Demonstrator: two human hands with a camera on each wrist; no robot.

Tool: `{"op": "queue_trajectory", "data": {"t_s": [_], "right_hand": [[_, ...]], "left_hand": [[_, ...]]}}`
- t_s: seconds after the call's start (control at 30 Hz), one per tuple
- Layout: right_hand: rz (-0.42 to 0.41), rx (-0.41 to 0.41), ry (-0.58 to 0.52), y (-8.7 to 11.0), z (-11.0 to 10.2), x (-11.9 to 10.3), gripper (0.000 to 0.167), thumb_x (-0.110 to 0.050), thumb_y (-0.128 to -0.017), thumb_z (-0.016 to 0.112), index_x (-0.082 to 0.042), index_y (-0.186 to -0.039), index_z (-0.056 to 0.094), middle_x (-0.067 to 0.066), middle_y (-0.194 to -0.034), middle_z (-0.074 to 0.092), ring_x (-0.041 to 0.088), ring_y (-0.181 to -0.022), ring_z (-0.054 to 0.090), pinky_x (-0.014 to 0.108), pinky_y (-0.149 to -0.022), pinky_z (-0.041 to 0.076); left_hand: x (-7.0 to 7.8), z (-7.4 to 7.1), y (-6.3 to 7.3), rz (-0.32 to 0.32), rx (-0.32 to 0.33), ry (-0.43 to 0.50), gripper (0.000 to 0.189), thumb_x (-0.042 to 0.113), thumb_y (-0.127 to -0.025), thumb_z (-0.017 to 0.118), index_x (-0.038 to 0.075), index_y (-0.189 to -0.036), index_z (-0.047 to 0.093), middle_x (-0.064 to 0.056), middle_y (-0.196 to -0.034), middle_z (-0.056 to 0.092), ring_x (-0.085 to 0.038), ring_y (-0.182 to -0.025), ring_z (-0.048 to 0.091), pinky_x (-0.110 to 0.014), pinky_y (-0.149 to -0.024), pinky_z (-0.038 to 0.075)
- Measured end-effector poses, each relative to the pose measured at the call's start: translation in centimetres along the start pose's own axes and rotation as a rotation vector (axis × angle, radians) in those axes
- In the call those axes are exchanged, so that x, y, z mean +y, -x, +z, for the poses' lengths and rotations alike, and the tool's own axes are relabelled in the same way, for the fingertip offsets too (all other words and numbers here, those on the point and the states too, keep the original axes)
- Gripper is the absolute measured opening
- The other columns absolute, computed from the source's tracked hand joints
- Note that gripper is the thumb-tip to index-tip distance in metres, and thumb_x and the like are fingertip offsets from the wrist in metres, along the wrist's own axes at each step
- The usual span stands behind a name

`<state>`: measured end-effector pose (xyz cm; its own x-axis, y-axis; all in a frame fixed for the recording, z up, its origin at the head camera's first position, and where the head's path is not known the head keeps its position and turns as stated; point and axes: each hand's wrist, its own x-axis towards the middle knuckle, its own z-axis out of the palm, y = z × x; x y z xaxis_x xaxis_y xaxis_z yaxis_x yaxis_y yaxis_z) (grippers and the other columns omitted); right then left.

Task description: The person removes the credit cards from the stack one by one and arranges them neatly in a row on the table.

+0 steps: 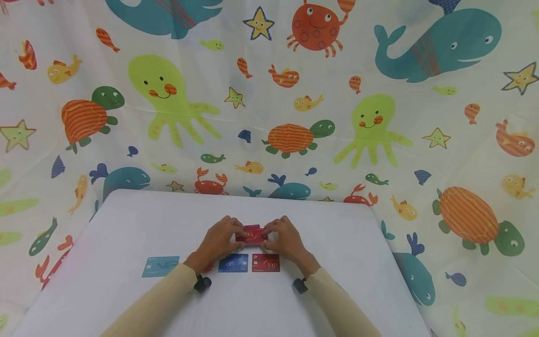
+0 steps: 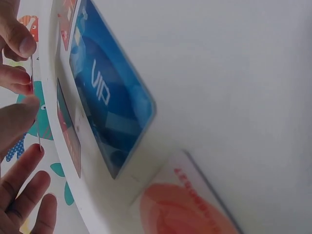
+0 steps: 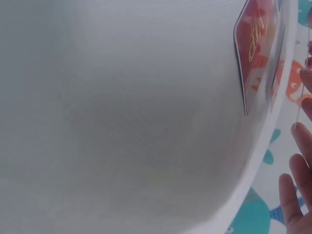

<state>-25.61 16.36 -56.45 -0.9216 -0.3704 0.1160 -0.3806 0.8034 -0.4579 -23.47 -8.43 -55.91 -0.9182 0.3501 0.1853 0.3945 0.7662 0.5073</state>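
Both hands hold one red VIP card [image 1: 254,238] just above the table, one at each end. My left hand [image 1: 219,239] pinches its left end between thumb and fingers. The right hand [image 1: 288,239] pinches its right end. In the left wrist view this card shows only as a thin edge beside the left thumb [image 2: 19,117]. Another reddish card [image 2: 69,131] lies on the table behind it. Nearer the person, a blue VIP card [image 1: 233,263] and a red VIP card [image 1: 265,262] lie side by side.
A light blue VIP card [image 1: 160,266] lies at the row's left end. A white-and-red card [image 2: 180,209], mostly hidden by the left arm in the head view, lies beside the blue one. Behind the white table [image 1: 139,210] hangs a sea-animal curtain [image 1: 261,61].
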Motion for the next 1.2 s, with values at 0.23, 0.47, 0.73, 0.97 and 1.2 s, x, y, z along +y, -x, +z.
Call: {"op": "queue_trajectory", "data": {"t_s": [0.23,0.47,0.73,0.97,1.2], "right_hand": [[-0.001,0.014,0.015,0.7,-0.7,0.0,0.028,-0.036,-0.083,0.091,-0.026,-0.107,0.083,-0.007,-0.123,0.074,0.012,-0.115,0.058,0.035,-0.101,0.06],[0.003,0.029,-0.002,1.4,-1.3,-0.1,0.026,-0.036,-0.085,0.09,-0.025,-0.108,0.084,-0.006,-0.123,0.075,0.014,-0.116,0.057,0.038,-0.103,0.059],[0.013,0.052,-0.009,2.0,-1.5,0.5,0.027,-0.035,-0.083,0.091,-0.027,-0.108,0.083,-0.009,-0.122,0.074,0.011,-0.115,0.056,0.035,-0.101,0.059],[0.011,0.072,-0.01,2.7,-2.1,0.6,0.026,-0.034,-0.083,0.092,-0.028,-0.106,0.083,-0.009,-0.123,0.074,0.009,-0.112,0.056,0.031,-0.095,0.06],[-0.006,0.081,-0.024,3.5,-2.7,1.1,0.03,-0.032,-0.082,0.093,-0.025,-0.11,0.084,-0.006,-0.124,0.075,0.011,-0.112,0.056,0.033,-0.093,0.061]], "left_hand": [[0.6,-0.2,0.0,0.006,-0.001,0.026,0.03,0.031,-0.083,0.092,0.023,-0.111,0.085,0.002,-0.119,0.075,-0.017,-0.112,0.063,-0.037,-0.098,0.061],[1.0,0.0,-0.1,0.035,0.012,0.014,0.029,0.032,-0.083,0.092,0.025,-0.111,0.085,0.004,-0.118,0.076,-0.013,-0.109,0.064,-0.036,-0.096,0.061],[1.7,0.0,-0.1,0.089,0.048,-0.01,0.029,0.032,-0.083,0.092,0.025,-0.11,0.086,0.005,-0.116,0.076,-0.012,-0.105,0.064,-0.033,-0.093,0.062],[2.2,0.2,0.0,0.128,0.071,-0.024,0.028,0.031,-0.082,0.092,0.025,-0.109,0.086,0.005,-0.115,0.076,-0.012,-0.104,0.064,-0.033,-0.091,0.062],[2.8,0.4,-0.1,0.14,0.076,-0.012,0.031,0.033,-0.082,0.092,0.028,-0.111,0.085,0.008,-0.115,0.076,-0.01,-0.104,0.064,-0.029,-0.09,0.061]]}}
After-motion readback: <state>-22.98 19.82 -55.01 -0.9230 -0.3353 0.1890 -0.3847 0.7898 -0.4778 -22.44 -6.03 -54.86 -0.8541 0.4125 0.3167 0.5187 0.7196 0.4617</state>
